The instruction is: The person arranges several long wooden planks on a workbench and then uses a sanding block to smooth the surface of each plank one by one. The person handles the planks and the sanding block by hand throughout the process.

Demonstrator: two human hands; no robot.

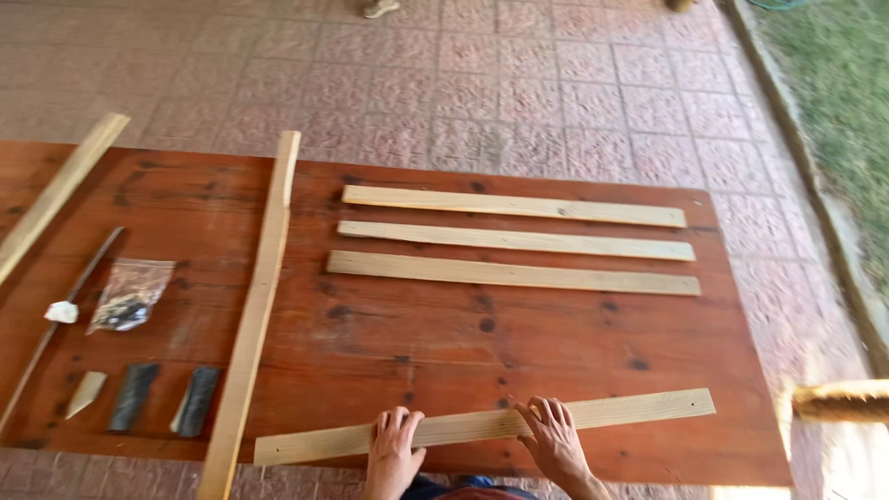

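Note:
My left hand [394, 443] and my right hand [554, 437] both press flat on a pale wooden slat [639, 409] that lies slightly tilted along the near edge of a reddish-brown wooden table [417, 343]. Fingers of both hands are spread over the slat's top face. Three similar slats lie parallel across the far half of the table: the far slat [514, 206], the middle slat [515, 240] and the near one [512, 273]. A long slat [259, 296] runs front to back, left of my hands, overhanging both table edges.
At the left lie a clear bag of small hardware [130, 294], a thin rod [60, 319] with a white scrap, a pale wedge [85, 393] and two dark pieces [165, 399]. Another long slat [56, 193] crosses the far-left corner. Paving and grass [833, 83] surround the table.

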